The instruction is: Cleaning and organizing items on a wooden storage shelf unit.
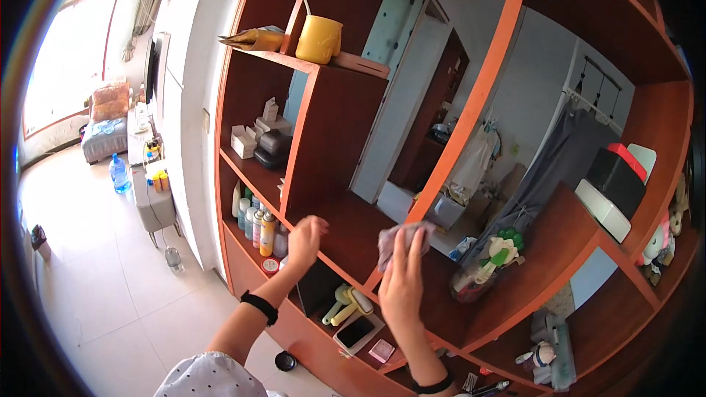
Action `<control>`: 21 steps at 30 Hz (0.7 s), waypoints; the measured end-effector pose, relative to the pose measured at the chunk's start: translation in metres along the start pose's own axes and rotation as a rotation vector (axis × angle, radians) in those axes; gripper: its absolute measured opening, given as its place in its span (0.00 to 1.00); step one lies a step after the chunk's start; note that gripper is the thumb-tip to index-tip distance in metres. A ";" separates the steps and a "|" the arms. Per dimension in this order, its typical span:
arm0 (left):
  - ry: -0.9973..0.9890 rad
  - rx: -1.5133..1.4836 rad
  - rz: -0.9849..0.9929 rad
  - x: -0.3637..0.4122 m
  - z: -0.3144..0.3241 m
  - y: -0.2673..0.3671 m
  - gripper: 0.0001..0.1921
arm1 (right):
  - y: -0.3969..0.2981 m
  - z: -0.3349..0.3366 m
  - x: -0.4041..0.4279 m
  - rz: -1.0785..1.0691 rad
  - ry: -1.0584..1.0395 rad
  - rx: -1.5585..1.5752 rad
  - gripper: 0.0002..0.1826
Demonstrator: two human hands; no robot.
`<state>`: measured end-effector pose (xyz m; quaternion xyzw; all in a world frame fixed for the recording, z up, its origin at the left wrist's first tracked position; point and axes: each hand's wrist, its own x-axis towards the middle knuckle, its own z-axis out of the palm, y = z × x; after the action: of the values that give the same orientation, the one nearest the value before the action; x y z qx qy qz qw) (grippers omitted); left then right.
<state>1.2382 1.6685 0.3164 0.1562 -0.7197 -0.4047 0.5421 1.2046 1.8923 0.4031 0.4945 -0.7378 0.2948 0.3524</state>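
In my right hand [404, 286] is a crumpled greyish-mauve cloth [405, 242], pressed against the lower part of a slanting orange-brown wooden upright [469, 116] of the shelf unit. My left hand [306, 240] is curled at the front edge of a shelf board, to the left of the cloth; whether its fingers grip the board is not plain, and I see nothing in it. Both forearms wear black bands. Below the hands, a lower compartment holds hairbrushes [348, 304], a black phone [356, 332] on a pale box, and a small pink case [381, 350].
Spray cans [266, 234] stand left of my left hand. A yellow mug [319, 38] with a toothbrush sits on an upper shelf. Right of the cloth stands a clear jar [469, 282] beside a green-and-white toy [503, 248]. A black box [615, 182] rests farther right.
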 end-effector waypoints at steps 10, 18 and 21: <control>0.372 0.433 0.075 0.098 -0.029 0.011 0.30 | 0.013 0.001 0.004 -0.001 -0.025 0.170 0.35; 0.143 0.270 0.090 0.148 -0.039 0.009 0.38 | 0.004 0.017 0.005 0.056 0.015 0.053 0.35; 0.159 0.128 0.136 0.174 -0.037 0.025 0.33 | 0.007 0.034 -0.010 0.111 -0.048 0.050 0.36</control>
<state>1.2141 1.5530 0.4520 0.1727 -0.7077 -0.3066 0.6126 1.1929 1.8735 0.3750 0.4684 -0.7648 0.3203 0.3052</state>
